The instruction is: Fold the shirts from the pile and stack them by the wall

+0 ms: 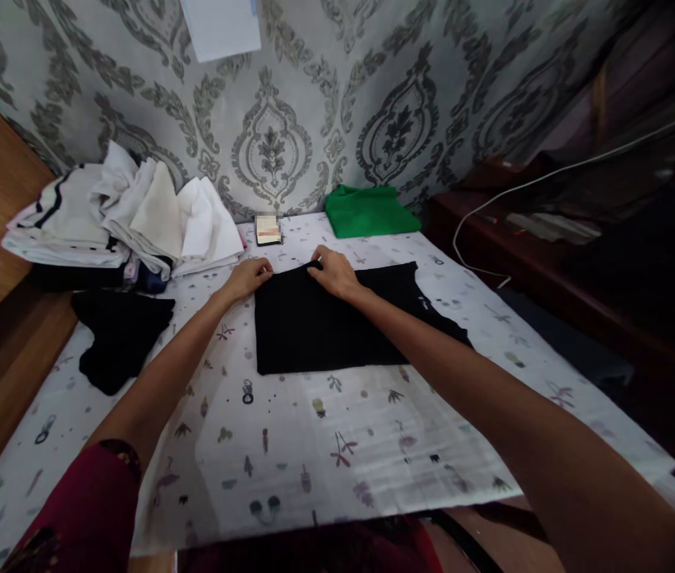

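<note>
A black garment [325,326] lies flat, folded into a rough rectangle, on the white patterned cloth [290,446], with small light lettering near its right edge. My left hand [249,277] is at the garment's far left corner, its thumb and fingers pinched together on the edge. Further right along the same far edge, my right hand [335,272] has its fingers bent and closed on the black fabric.
Folded white and cream clothes [134,215] are piled at the back left, with a small black cloth [122,334] before them. A green folded cloth [370,212] and a small card-like item [268,229] lie near the patterned wall. A white cable [528,185] hangs at right.
</note>
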Demonstrator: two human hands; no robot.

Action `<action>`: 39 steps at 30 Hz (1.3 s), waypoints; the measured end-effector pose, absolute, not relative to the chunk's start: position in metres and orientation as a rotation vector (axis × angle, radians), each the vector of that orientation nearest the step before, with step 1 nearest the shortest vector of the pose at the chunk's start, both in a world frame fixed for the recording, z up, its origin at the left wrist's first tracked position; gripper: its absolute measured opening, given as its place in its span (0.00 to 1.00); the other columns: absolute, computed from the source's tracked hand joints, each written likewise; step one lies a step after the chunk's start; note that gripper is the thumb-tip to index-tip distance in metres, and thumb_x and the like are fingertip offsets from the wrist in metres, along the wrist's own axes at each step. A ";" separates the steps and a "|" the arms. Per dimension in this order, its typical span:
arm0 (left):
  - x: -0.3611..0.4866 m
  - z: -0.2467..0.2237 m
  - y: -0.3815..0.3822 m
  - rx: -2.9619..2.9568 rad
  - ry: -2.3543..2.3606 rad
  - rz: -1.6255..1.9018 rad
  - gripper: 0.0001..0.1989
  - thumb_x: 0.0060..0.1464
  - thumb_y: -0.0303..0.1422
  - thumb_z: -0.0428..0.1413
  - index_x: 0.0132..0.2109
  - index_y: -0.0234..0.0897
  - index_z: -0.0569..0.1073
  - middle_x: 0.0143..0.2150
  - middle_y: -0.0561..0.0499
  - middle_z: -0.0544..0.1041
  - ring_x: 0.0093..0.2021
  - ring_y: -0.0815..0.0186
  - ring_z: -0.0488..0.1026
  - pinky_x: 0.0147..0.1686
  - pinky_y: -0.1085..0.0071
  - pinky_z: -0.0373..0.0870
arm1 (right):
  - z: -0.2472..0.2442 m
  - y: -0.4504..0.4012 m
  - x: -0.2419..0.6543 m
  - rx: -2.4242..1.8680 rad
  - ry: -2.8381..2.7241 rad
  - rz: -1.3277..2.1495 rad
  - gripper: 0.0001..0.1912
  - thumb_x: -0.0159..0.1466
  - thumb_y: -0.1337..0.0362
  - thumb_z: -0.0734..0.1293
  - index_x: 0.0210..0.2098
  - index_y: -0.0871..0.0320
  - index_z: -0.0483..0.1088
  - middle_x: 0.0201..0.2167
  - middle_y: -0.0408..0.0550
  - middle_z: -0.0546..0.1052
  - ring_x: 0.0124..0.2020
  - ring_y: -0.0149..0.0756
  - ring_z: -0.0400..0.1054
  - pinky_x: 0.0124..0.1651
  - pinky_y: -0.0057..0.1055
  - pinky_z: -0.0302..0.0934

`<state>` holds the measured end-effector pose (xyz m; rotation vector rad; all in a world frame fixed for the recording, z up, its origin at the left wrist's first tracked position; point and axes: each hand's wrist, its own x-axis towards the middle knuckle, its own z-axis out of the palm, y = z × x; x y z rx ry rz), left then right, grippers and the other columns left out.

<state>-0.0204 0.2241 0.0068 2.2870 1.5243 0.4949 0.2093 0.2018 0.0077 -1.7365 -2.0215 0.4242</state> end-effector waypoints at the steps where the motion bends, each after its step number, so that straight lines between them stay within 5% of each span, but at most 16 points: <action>1: -0.017 0.010 0.216 2.302 1.560 0.517 0.08 0.57 0.30 0.52 0.42 0.35 0.74 0.39 0.46 0.74 0.44 0.56 0.68 0.45 0.62 0.62 | 0.005 0.203 0.210 -1.778 -2.029 0.430 0.16 0.63 0.62 0.65 0.50 0.58 0.70 0.43 0.53 0.77 0.43 0.44 0.69 0.43 0.36 0.61; 4: -0.001 0.021 0.177 2.458 1.553 0.616 0.09 0.60 0.30 0.51 0.47 0.37 0.72 0.47 0.42 0.73 0.52 0.52 0.66 0.50 0.58 0.60 | -0.001 0.207 0.212 -1.811 -2.040 0.456 0.16 0.63 0.61 0.66 0.50 0.57 0.72 0.45 0.54 0.77 0.45 0.44 0.70 0.46 0.37 0.61; 10: 0.045 0.024 0.072 2.864 0.751 0.241 0.12 0.63 0.44 0.53 0.43 0.40 0.71 0.40 0.47 0.75 0.42 0.59 0.71 0.41 0.64 0.63 | -0.003 0.213 0.214 -1.825 -2.005 0.521 0.16 0.63 0.60 0.67 0.49 0.56 0.74 0.46 0.52 0.78 0.48 0.42 0.70 0.48 0.35 0.62; 13: 0.062 0.017 0.050 3.024 0.816 0.120 0.07 0.64 0.37 0.53 0.45 0.38 0.70 0.41 0.45 0.75 0.43 0.57 0.71 0.39 0.62 0.63 | -0.002 0.216 0.216 -1.824 -1.991 0.555 0.15 0.63 0.60 0.67 0.48 0.56 0.76 0.46 0.50 0.78 0.47 0.40 0.70 0.47 0.34 0.63; 15: 0.068 0.014 0.048 3.040 0.909 0.077 0.05 0.65 0.30 0.50 0.44 0.38 0.70 0.39 0.46 0.75 0.42 0.58 0.72 0.37 0.63 0.64 | -0.002 0.218 0.217 -1.818 -1.984 0.574 0.14 0.63 0.60 0.68 0.47 0.56 0.77 0.44 0.49 0.78 0.46 0.39 0.71 0.46 0.33 0.63; 20: 0.071 0.018 0.051 3.046 0.939 -0.016 0.07 0.64 0.34 0.53 0.45 0.36 0.70 0.41 0.44 0.75 0.43 0.57 0.73 0.33 0.65 0.68 | -0.004 0.223 0.220 -1.792 -1.970 0.609 0.15 0.62 0.61 0.69 0.47 0.57 0.78 0.41 0.48 0.78 0.43 0.37 0.71 0.44 0.31 0.63; 28: 0.081 0.037 0.044 3.016 1.120 0.056 0.09 0.68 0.29 0.44 0.43 0.35 0.69 0.40 0.47 0.75 0.41 0.62 0.74 0.33 0.69 0.72 | -0.007 0.231 0.226 -1.768 -1.959 0.610 0.13 0.62 0.61 0.68 0.45 0.54 0.78 0.39 0.45 0.78 0.40 0.35 0.71 0.42 0.29 0.64; 34: 0.098 0.024 0.038 3.050 1.064 0.135 0.08 0.67 0.28 0.46 0.44 0.35 0.69 0.39 0.47 0.75 0.41 0.61 0.73 0.37 0.67 0.73 | 0.000 0.221 0.234 -1.806 -1.993 0.541 0.13 0.63 0.62 0.67 0.46 0.55 0.77 0.42 0.49 0.78 0.44 0.40 0.72 0.45 0.33 0.64; 39: 0.083 0.024 0.054 2.796 0.983 0.224 0.08 0.67 0.36 0.49 0.47 0.39 0.69 0.42 0.50 0.76 0.43 0.62 0.74 0.40 0.67 0.72 | 0.016 0.198 0.234 -1.812 -2.056 0.451 0.17 0.65 0.61 0.67 0.52 0.57 0.73 0.48 0.54 0.77 0.50 0.46 0.70 0.51 0.39 0.63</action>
